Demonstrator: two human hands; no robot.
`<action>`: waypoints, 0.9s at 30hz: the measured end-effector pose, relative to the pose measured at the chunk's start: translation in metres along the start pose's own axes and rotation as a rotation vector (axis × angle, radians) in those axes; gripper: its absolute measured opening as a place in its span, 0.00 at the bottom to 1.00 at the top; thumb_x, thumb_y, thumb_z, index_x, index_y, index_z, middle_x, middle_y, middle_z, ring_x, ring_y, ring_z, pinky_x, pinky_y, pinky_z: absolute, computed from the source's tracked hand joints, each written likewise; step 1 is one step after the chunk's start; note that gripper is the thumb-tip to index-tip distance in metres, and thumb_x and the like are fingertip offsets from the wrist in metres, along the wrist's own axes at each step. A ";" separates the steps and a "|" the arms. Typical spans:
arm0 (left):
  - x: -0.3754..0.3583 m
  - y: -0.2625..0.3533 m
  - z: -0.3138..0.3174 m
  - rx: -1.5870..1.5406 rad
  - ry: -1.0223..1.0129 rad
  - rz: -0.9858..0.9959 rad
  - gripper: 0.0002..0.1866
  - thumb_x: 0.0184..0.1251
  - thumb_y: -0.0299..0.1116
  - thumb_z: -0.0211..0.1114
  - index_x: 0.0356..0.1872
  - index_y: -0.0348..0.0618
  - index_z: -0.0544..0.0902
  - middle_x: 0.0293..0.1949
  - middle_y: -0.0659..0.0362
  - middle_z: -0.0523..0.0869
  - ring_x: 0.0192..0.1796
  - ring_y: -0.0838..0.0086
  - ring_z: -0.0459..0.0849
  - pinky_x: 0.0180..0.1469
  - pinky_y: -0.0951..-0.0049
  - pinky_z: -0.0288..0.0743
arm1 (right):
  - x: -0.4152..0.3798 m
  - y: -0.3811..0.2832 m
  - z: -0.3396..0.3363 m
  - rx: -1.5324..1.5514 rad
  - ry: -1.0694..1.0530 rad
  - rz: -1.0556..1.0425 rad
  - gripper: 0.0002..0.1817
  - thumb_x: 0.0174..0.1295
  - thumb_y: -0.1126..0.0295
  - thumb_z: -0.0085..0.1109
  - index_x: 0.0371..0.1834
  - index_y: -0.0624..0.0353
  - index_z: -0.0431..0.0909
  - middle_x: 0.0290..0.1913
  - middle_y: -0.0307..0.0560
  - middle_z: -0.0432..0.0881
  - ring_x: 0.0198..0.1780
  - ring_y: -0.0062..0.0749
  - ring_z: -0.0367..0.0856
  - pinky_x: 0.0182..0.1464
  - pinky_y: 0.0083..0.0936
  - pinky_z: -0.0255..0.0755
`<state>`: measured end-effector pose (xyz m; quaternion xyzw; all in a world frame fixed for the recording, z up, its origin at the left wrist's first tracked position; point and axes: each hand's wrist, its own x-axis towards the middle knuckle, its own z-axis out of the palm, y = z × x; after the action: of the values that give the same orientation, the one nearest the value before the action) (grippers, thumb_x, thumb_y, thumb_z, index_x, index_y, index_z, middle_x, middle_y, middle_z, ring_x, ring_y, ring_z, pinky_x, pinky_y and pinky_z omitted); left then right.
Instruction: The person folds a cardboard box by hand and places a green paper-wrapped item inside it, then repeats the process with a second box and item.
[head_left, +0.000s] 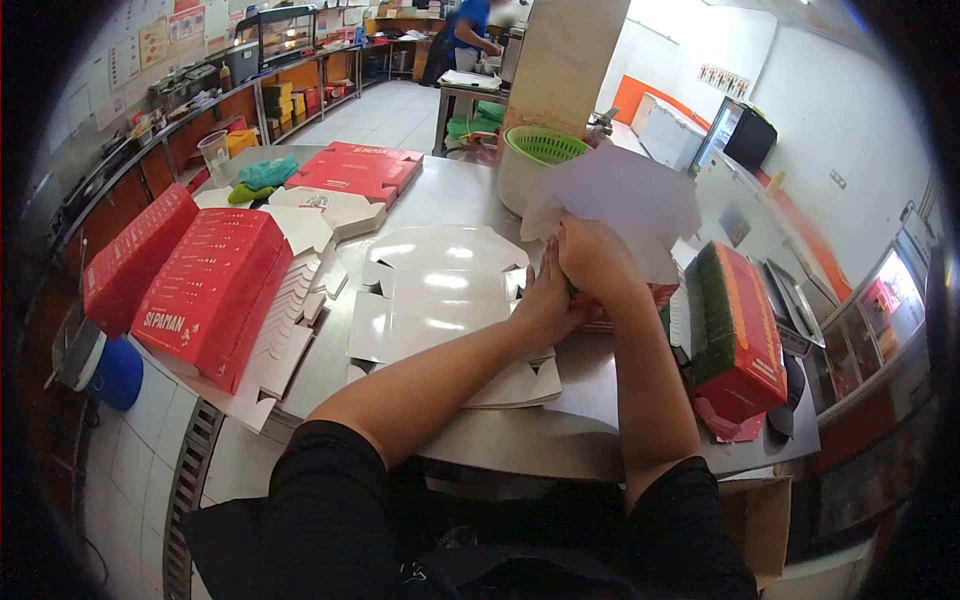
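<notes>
Both my hands are together at the right of the steel table, beside the large flat white cardboard sheet (440, 290). My right hand (590, 255) has its fingers bent at the near edge of a pale, thin paper sheet (625, 200), which stands up and fans out beyond it. Just left of it and lower, my left hand (548, 300) touches the same spot; its fingers point away from me and what lies under them is hidden. Under my hands a red printed box (598, 318) shows only in part.
Red boxes (215, 290) and stacked white cardboard blanks (290, 330) lie at the left. Flat red cardboard (360, 170) is at the back. A green basket (548, 145) stands behind my hands, and a red and green stack (738, 330) at the right. A person (470, 35) works far back.
</notes>
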<state>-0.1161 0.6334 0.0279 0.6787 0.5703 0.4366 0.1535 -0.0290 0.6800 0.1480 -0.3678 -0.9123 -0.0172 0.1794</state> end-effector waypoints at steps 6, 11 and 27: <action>-0.002 0.005 0.002 -0.020 0.091 0.044 0.69 0.64 0.54 0.77 0.84 0.30 0.31 0.86 0.35 0.38 0.87 0.39 0.38 0.82 0.31 0.42 | -0.007 0.026 -0.032 0.346 0.065 -0.081 0.22 0.78 0.57 0.52 0.54 0.66 0.84 0.53 0.65 0.87 0.52 0.54 0.88 0.57 0.44 0.79; -0.009 0.027 0.004 0.096 0.271 0.142 0.62 0.68 0.48 0.74 0.84 0.30 0.37 0.86 0.36 0.40 0.85 0.27 0.39 0.79 0.25 0.45 | -0.011 0.021 -0.059 0.689 0.108 0.205 0.18 0.75 0.59 0.58 0.52 0.66 0.83 0.53 0.62 0.88 0.54 0.52 0.88 0.60 0.42 0.78; 0.005 0.022 -0.057 -0.037 0.471 0.557 0.70 0.49 0.44 0.88 0.85 0.41 0.43 0.83 0.38 0.42 0.85 0.42 0.49 0.81 0.45 0.59 | -0.036 0.038 -0.096 0.804 0.286 -0.008 0.18 0.78 0.66 0.57 0.65 0.64 0.78 0.53 0.56 0.88 0.53 0.41 0.85 0.61 0.36 0.75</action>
<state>-0.1459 0.6147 0.0782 0.6858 0.3751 0.6165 -0.0946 0.0508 0.6681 0.2213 -0.2589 -0.8137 0.2885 0.4331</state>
